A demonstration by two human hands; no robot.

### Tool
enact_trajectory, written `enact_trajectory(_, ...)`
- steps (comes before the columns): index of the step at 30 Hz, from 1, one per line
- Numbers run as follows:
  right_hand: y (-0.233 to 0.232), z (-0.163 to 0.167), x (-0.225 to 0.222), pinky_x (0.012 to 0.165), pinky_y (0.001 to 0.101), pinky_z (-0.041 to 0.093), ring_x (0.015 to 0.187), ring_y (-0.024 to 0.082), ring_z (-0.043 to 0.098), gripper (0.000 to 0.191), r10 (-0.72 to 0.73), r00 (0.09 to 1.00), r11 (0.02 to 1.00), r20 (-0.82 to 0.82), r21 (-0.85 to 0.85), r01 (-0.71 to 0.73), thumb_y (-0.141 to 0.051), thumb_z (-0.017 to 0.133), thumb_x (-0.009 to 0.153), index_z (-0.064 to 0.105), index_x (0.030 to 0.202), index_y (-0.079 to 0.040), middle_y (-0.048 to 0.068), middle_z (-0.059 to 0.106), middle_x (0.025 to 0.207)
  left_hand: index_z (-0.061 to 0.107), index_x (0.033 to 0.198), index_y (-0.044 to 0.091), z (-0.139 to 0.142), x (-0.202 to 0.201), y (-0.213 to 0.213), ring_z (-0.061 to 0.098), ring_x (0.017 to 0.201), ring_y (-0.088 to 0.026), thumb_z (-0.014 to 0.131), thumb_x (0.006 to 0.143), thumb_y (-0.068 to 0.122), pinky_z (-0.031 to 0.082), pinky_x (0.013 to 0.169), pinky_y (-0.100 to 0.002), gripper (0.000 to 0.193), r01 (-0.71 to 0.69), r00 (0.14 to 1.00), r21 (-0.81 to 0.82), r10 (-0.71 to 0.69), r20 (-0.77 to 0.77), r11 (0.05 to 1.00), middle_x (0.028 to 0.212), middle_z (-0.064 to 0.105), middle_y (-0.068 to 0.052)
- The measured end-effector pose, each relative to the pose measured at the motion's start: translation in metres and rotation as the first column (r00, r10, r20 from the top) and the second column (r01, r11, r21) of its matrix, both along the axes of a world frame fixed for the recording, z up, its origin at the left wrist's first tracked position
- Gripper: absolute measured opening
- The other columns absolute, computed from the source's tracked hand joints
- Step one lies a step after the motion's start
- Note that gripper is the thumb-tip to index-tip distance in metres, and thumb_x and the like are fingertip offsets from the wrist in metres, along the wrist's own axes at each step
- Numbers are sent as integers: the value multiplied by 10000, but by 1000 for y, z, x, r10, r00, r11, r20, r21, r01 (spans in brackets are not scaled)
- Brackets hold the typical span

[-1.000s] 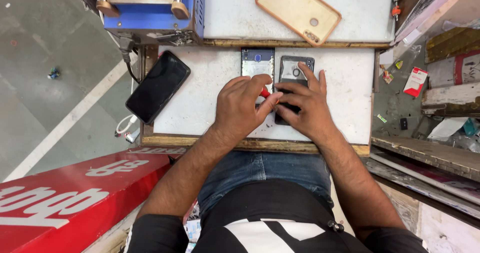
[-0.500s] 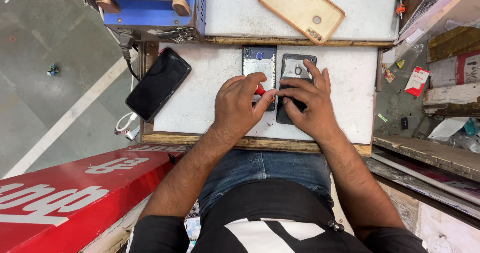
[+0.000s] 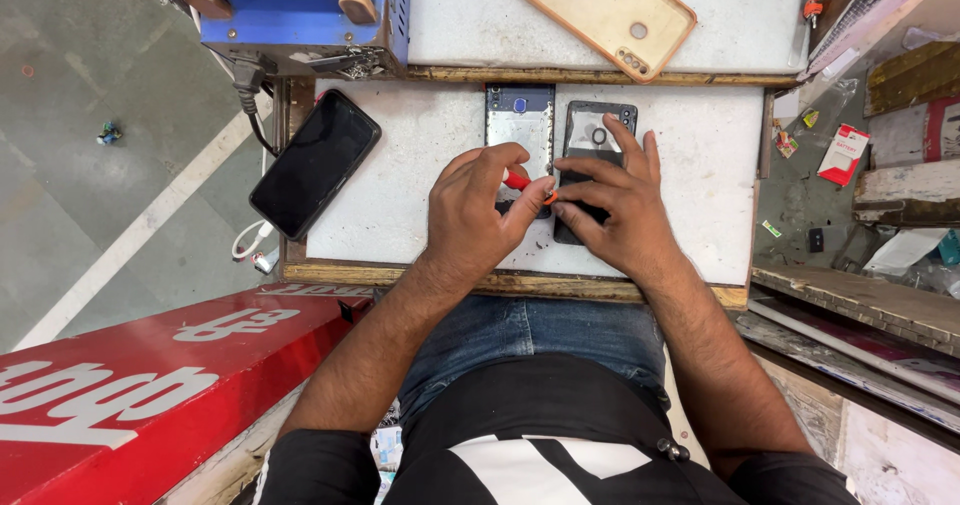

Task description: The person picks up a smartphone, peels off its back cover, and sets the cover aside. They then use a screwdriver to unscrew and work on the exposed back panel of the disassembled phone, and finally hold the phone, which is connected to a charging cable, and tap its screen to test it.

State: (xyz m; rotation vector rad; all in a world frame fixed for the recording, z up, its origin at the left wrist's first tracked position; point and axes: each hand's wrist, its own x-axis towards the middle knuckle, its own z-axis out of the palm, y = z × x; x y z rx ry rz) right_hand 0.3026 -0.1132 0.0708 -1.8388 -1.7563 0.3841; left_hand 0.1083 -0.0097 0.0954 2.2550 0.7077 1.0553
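Note:
On the white work board (image 3: 400, 175) lies an opened phone body (image 3: 520, 115) with a blue-grey inside. Beside it on the right is a black phone back (image 3: 598, 125) with camera holes. My left hand (image 3: 480, 215) grips a small red-handled tool (image 3: 518, 179) whose orange end points right, over the lower part of the opened phone. My right hand (image 3: 620, 220) lies flat on the black phone back, fingers spread. Its thumb and forefinger meet the tool's tip. The lower halves of both phone parts are hidden under my hands.
A black phone (image 3: 315, 162) lies slanted at the board's left edge. A tan phone case (image 3: 605, 15) rests on the far board, next to a blue machine (image 3: 300, 5). A red sign board (image 3: 130, 385) is at my lower left. Cluttered shelves (image 3: 880, 165) stand to the right.
My hands have stayed over the two phone parts. The left hand's fingers have shifted a little on the red tool, and its tip now meets my right thumb and forefinger.

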Motion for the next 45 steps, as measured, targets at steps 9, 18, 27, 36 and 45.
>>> enact_trajectory(9, -4, -1, 6, 1268, 718, 17, 1569, 354, 308, 152, -204, 979, 976, 21, 80, 201, -96, 710, 848, 796, 942, -179, -16, 749, 1239, 616, 1164, 64, -4, -4, -2, 755, 821, -221, 833, 926, 250, 575, 942, -420, 372, 33, 992, -8, -34, -126, 999, 811, 716, -62)
enact_trajectory(18, -4, -2, 4, 1270, 724, 17, 1583, 359, 292, 215, -202, 978, 978, 44, 70, 199, -78, 687, 877, 808, 1021, -183, -20, 745, 1278, 615, 1174, 69, -9, -2, -4, 741, 755, -189, 820, 946, 247, 573, 969, -438, 355, 35, 991, 11, -33, -129, 999, 782, 710, -51)
enact_trajectory(27, 2, 3, -5, 1222, 721, 5, 1557, 384, 207, 307, 84, 995, 996, 54, -41, -82, -137, 774, 821, 780, 1116, -221, -35, 713, 1331, 613, 1320, 87, 9, -4, -4, 755, 962, -249, 654, 952, 29, 595, 947, -422, 375, 446, 886, -66, -450, -111, 893, 1040, 730, -78)
enact_trajectory(36, 4, 5, -3, 1235, 715, -11, 1576, 359, 203, 378, 68, 996, 993, 57, -102, -62, -91, 813, 817, 774, 1177, -199, -36, 752, 1226, 650, 1243, 93, 23, 7, -8, 738, 959, -260, 662, 950, 6, 616, 821, -380, 305, 357, 918, -144, -375, -127, 923, 1051, 733, -98)
enact_trajectory(45, 4, 1, -1, 1240, 706, -13, 1582, 362, 212, 382, 37, 999, 994, -5, -103, -37, -113, 817, 812, 771, 1186, -179, 18, 747, 1204, 630, 1254, 107, 23, 10, -9, 753, 934, -260, 632, 940, 21, 623, 780, -365, 326, 336, 935, -13, -335, -119, 942, 1070, 734, -88)
